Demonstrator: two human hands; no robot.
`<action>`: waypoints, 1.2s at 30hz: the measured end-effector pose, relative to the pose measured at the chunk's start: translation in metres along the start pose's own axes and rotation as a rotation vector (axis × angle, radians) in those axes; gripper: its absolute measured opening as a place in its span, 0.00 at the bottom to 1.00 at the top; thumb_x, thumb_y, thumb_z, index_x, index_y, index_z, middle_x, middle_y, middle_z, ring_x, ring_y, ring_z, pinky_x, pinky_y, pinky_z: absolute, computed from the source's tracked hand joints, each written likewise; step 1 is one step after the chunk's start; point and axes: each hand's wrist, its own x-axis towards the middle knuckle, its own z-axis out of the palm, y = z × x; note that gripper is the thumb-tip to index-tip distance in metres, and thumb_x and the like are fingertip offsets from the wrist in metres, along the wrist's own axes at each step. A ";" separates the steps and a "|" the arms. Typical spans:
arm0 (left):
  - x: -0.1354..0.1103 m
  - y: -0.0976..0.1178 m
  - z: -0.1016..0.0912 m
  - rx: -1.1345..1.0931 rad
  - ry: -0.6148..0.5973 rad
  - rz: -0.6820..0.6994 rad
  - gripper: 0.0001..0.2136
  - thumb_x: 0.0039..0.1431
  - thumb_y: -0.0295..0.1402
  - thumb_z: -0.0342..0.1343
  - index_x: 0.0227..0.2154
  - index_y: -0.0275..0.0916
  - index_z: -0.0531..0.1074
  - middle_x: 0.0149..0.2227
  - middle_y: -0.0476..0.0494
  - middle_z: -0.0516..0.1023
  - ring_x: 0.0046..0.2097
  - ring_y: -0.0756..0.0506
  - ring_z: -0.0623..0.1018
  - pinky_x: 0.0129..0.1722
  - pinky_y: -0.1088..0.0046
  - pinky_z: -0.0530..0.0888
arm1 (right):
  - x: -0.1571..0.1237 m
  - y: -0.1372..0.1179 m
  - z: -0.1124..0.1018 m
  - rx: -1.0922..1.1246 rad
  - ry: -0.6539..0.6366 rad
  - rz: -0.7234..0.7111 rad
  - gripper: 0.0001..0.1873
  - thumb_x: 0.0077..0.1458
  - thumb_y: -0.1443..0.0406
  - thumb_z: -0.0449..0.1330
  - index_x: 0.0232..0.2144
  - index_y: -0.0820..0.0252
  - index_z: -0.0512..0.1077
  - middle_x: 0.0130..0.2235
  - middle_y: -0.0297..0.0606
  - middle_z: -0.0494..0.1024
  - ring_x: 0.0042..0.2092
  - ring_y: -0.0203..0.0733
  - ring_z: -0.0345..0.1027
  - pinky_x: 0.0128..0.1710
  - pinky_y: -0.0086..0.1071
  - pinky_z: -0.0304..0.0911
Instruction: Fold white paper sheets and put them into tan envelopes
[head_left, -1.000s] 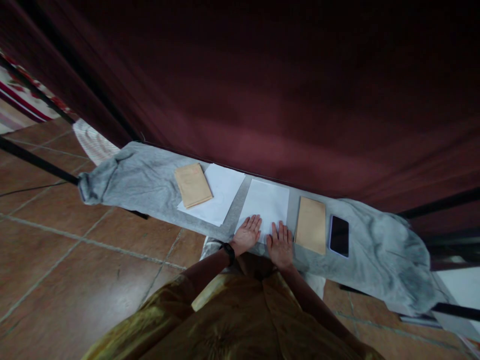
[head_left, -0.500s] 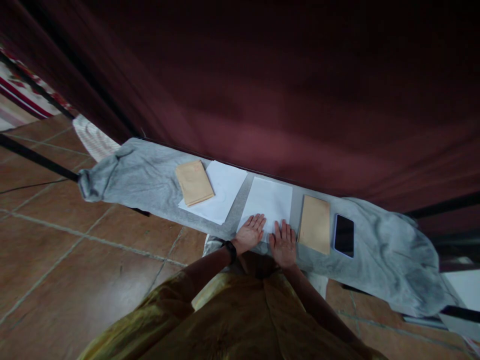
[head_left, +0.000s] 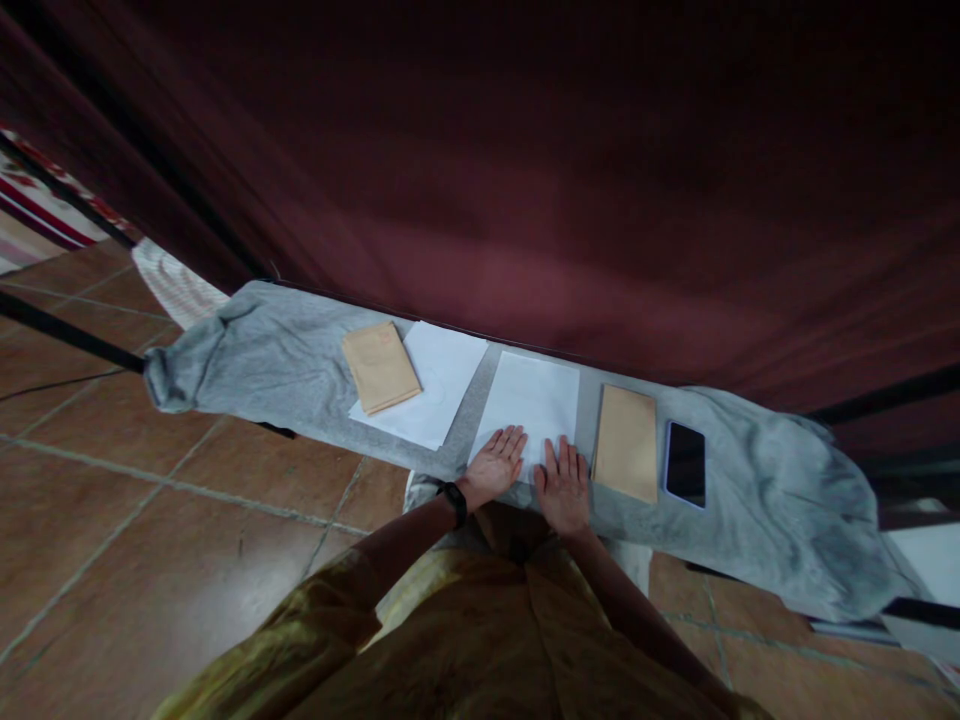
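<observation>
A white sheet of paper (head_left: 529, 390) lies in front of me on a narrow surface draped with grey cloth (head_left: 300, 345). Over its near left part rests my left hand (head_left: 495, 463), palm turned partly up, fingers stretched out and holding nothing. My right hand (head_left: 564, 490) lies flat, palm down, on the near right part of the same sheet, its fingers a little apart. Just right of that hand is a brown envelope (head_left: 627, 443). To the left, a small stack of brown envelopes (head_left: 381, 366) sits partly on top of other white paper (head_left: 442, 385).
A phone (head_left: 685, 463) with a dark screen lies right of the single envelope. Behind the surface hangs a dark red curtain (head_left: 510, 250). Black metal bars (head_left: 71, 330) run at both ends. Brown floor tiles (head_left: 187, 540) show below, and a cable (head_left: 60, 384) lies at left.
The view has shifted slightly, so everything sits a little further left. Both hands stay in nearly the same place on the sheet, and the papers and envelopes look unmoved.
</observation>
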 end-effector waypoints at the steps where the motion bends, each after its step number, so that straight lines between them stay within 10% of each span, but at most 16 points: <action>1: 0.000 0.000 0.000 0.001 0.001 -0.001 0.24 0.72 0.34 0.39 0.66 0.28 0.59 0.69 0.32 0.60 0.70 0.39 0.61 0.69 0.58 0.59 | 0.000 0.000 0.000 0.001 -0.002 -0.001 0.29 0.69 0.60 0.47 0.69 0.63 0.58 0.72 0.53 0.53 0.69 0.57 0.52 0.66 0.53 0.48; 15: 0.004 -0.006 0.000 -0.060 0.048 0.003 0.25 0.73 0.41 0.40 0.68 0.37 0.57 0.71 0.38 0.58 0.71 0.41 0.58 0.70 0.54 0.56 | 0.002 0.000 -0.002 -0.033 -0.050 0.013 0.30 0.69 0.58 0.47 0.69 0.61 0.57 0.72 0.52 0.53 0.69 0.57 0.52 0.67 0.52 0.46; 36: 0.089 -0.046 0.019 -0.102 0.077 -0.333 0.29 0.73 0.42 0.34 0.70 0.31 0.53 0.71 0.33 0.55 0.73 0.39 0.54 0.71 0.52 0.54 | 0.006 -0.005 -0.009 0.056 -0.002 0.052 0.29 0.67 0.58 0.52 0.67 0.61 0.62 0.70 0.51 0.59 0.69 0.57 0.54 0.66 0.53 0.48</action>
